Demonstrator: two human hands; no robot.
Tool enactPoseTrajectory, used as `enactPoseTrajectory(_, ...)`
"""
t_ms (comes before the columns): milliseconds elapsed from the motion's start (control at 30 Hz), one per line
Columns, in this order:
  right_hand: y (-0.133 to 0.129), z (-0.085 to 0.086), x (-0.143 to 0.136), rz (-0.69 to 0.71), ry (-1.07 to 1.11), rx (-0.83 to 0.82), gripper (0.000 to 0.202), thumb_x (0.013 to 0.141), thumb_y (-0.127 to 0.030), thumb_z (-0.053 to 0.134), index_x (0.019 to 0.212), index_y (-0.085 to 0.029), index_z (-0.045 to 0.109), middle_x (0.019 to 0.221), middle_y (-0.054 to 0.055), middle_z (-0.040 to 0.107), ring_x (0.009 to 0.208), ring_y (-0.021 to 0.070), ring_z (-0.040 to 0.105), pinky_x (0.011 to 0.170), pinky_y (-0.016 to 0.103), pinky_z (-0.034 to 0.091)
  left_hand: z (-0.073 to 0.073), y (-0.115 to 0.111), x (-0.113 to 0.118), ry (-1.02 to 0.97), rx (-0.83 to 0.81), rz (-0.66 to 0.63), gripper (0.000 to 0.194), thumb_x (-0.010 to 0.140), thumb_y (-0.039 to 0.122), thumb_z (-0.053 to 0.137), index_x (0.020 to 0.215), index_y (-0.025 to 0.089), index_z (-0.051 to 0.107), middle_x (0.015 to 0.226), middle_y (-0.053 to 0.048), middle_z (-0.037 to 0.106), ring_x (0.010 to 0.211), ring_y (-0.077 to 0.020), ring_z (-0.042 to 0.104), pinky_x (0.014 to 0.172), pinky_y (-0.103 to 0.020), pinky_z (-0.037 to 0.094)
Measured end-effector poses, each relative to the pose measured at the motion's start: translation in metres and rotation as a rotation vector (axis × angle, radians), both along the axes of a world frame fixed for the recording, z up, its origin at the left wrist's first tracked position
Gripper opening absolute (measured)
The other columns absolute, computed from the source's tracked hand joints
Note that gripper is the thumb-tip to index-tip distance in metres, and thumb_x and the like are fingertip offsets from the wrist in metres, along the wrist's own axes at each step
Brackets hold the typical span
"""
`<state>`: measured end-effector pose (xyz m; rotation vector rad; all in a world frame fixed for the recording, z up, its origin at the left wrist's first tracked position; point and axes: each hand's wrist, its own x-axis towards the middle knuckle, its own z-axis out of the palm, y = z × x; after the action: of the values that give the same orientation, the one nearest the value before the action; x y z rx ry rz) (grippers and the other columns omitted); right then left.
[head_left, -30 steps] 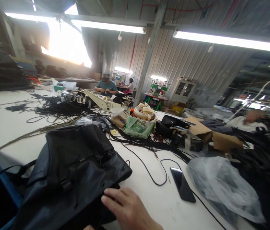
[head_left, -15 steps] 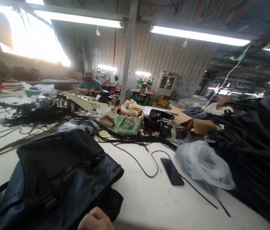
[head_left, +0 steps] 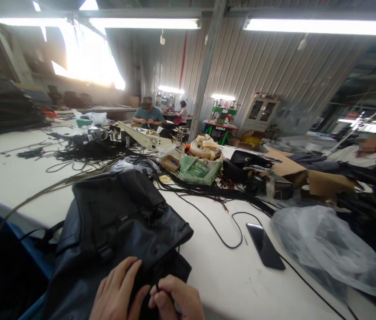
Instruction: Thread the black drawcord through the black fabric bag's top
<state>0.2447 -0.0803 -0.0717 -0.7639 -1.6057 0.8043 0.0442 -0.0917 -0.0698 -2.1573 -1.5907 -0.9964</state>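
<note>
Left hand (head_left: 116, 291) spreads, seemingly empty, over the black bag (head_left: 108, 215). Right hand (head_left: 182, 297) pinches a dark bit (head_left: 157, 288); slack pressure could drop it.

Tube lights (head_left: 144, 23) hang before a ribbed wall (head_left: 258, 62) (a bright window (head_left: 88, 58) glares leftward).

A wide white table (head_left: 221, 284) stretches forward, its front edge slanting away to the left. Near that edge lies a black bag (head_left: 108, 222). To its right, 1 phone (head_left: 265, 246) rests flat, 1 clear plastic bag (head_left: 328, 249) sits just beside it, and a thin cord (head_left: 230, 246) loops over the tabletop. Beyond the black bag, a bundle of dark cords (head_left: 234, 194) runs in front of a green box (head_left: 196, 171). Further left spreads a tangled heap of black cords (head_left: 78, 149).
</note>
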Motion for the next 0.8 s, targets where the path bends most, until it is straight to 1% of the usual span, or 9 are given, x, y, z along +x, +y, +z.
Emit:
enactPoseTrajectory(100, 0.003, 0.007, 0.012, -0.073, -0.068, -0.004, 0.027, 0.113, -0.044, 0.059, 0.114, -0.026, 0.079, 0.083, 0.005, 0.077, 0.070, 0.0181, 0.072, 0.068, 0.025, 0.059, 0.016, 0.016, 0.018, 0.050, 0.025, -0.002, 0.029, 0.112, 0.031, 0.052, 0.133, 0.017, 0.067, 0.120, -0.014, 0.080, 0.105, -0.0284, 0.078, 0.088, -0.042, 0.060)
enactPoseTrajectory(167, 0.006, 0.013, 0.018, -0.132, -0.132, -0.074, 0.027, 0.114, -0.039, 0.057, 0.122, -0.026, 0.079, 0.083, 0.004, 0.075, 0.069, 0.0179, 0.071, 0.067, 0.025, 0.057, 0.025, 0.024, 0.024, 0.038, 0.002, -0.016, 0.026, 0.111, 0.024, 0.052, 0.130, 0.017, 0.069, 0.115, -0.013, 0.079, 0.099, -0.0280, 0.076, 0.087, -0.043, 0.057)
enactPoseTrajectory(200, 0.008, 0.015, 0.020, -0.151, -0.167, -0.115, 0.027, 0.114, -0.039, 0.057, 0.121, -0.026, 0.079, 0.083, 0.004, 0.075, 0.069, 0.0180, 0.070, 0.066, 0.025, 0.056, 0.027, 0.027, 0.024, 0.024, -0.019, -0.036, 0.026, 0.110, 0.023, 0.054, 0.130, 0.019, 0.070, 0.114, -0.012, 0.079, 0.098, -0.0276, 0.075, 0.087, -0.043, 0.056)
enactPoseTrajectory(267, 0.012, 0.020, 0.023, -0.169, -0.235, -0.167, 0.027, 0.113, -0.040, 0.057, 0.109, -0.025, 0.078, 0.083, 0.004, 0.075, 0.071, 0.0187, 0.070, 0.065, 0.026, 0.052, 0.029, 0.031, 0.021, -0.015, -0.074, -0.090, 0.024, 0.110, 0.025, 0.058, 0.128, 0.023, 0.072, 0.115, -0.009, 0.078, 0.096, -0.0263, 0.075, 0.085, -0.041, 0.056)
enactPoseTrajectory(367, 0.017, 0.022, 0.025, -0.178, -0.314, -0.172, 0.027, 0.112, -0.039, 0.058, 0.097, -0.024, 0.075, 0.083, 0.003, 0.073, 0.075, 0.0190, 0.069, 0.067, 0.028, 0.048, 0.030, 0.034, 0.015, -0.046, -0.099, -0.122, 0.022, 0.110, 0.029, 0.060, 0.127, 0.025, 0.074, 0.111, -0.006, 0.078, 0.092, -0.0245, 0.074, 0.082, -0.039, 0.054)
enactPoseTrajectory(433, 0.020, 0.022, 0.024, -0.173, -0.341, -0.140, 0.025, 0.111, -0.036, 0.059, 0.095, -0.024, 0.075, 0.085, 0.003, 0.071, 0.078, 0.0192, 0.069, 0.070, 0.029, 0.048, 0.032, 0.037, 0.012, -0.017, -0.074, -0.116, 0.023, 0.111, 0.026, 0.057, 0.126, 0.023, 0.074, 0.107, -0.006, 0.078, 0.089, -0.0246, 0.073, 0.083, -0.040, 0.052)
enactPoseTrajectory(600, 0.028, 0.028, 0.016, -0.206, -0.404, -0.072, 0.024, 0.110, -0.027, 0.055, 0.107, -0.026, 0.079, 0.091, 0.004, 0.072, 0.081, 0.0199, 0.070, 0.072, 0.030, 0.046, 0.044, 0.046, 0.013, -0.011, -0.097, -0.109, 0.023, 0.113, 0.023, 0.051, 0.111, 0.021, 0.074, 0.097, -0.005, 0.078, 0.084, -0.0239, 0.072, 0.081, -0.041, 0.049)
enactPoseTrajectory(700, 0.035, 0.035, 0.010, -0.269, -0.495, -0.046, 0.026, 0.107, -0.022, 0.054, 0.099, -0.026, 0.078, 0.086, 0.003, 0.070, 0.075, 0.0185, 0.068, 0.067, 0.032, 0.040, 0.048, 0.052, 0.012, -0.047, -0.122, -0.119, 0.023, 0.114, 0.024, 0.052, 0.106, 0.022, 0.073, 0.096, -0.004, 0.078, 0.083, -0.0231, 0.072, 0.080, -0.040, 0.048)
enactPoseTrajectory(800, 0.040, 0.041, 0.006, -0.306, -0.579, -0.022, 0.023, 0.102, -0.018, 0.055, 0.090, -0.025, 0.074, 0.082, 0.001, 0.068, 0.070, 0.0166, 0.064, 0.064, 0.033, 0.033, 0.048, 0.054, 0.008, -0.085, -0.127, -0.133, 0.022, 0.114, 0.026, 0.053, 0.105, 0.023, 0.073, 0.097, -0.002, 0.079, 0.084, -0.0218, 0.072, 0.082, -0.039, 0.049)
